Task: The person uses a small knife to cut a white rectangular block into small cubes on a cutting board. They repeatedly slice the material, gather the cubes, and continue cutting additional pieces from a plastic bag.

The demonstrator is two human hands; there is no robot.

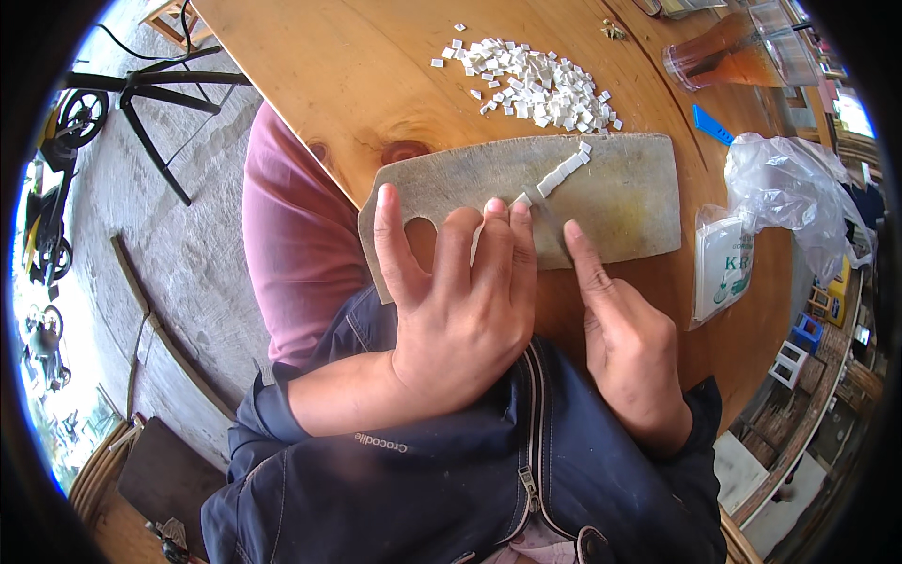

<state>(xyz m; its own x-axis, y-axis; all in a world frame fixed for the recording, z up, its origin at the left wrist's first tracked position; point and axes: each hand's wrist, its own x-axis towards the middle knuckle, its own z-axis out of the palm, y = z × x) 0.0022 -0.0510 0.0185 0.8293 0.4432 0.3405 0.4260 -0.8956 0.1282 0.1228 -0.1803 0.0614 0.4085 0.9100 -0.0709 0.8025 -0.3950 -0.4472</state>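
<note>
A pale, worn cutting board [620, 197] with a rounded handle hole lies across the table's near edge. My left hand [465, 301] rests over its left part, fingertips pressing a thin white strip [477, 235] on the wood, little finger stretched out. From those fingertips a diagonal row of small white cut pieces [562, 173] runs up to the right. My right hand [629, 348] is curled, index finger pointing forward beside a thin, blurred knife blade [552, 224]; its handle is hidden by the hand. Beyond the board is a loose pile of small white squares [540, 85].
A glass of reddish-brown drink [728, 56] stands at the far right, near a blue handle [711, 124]. A clear plastic bag [785, 183] and a white printed packet [723, 263] lie right of the board. A pink-clothed leg [296, 235] is beside the table's left edge.
</note>
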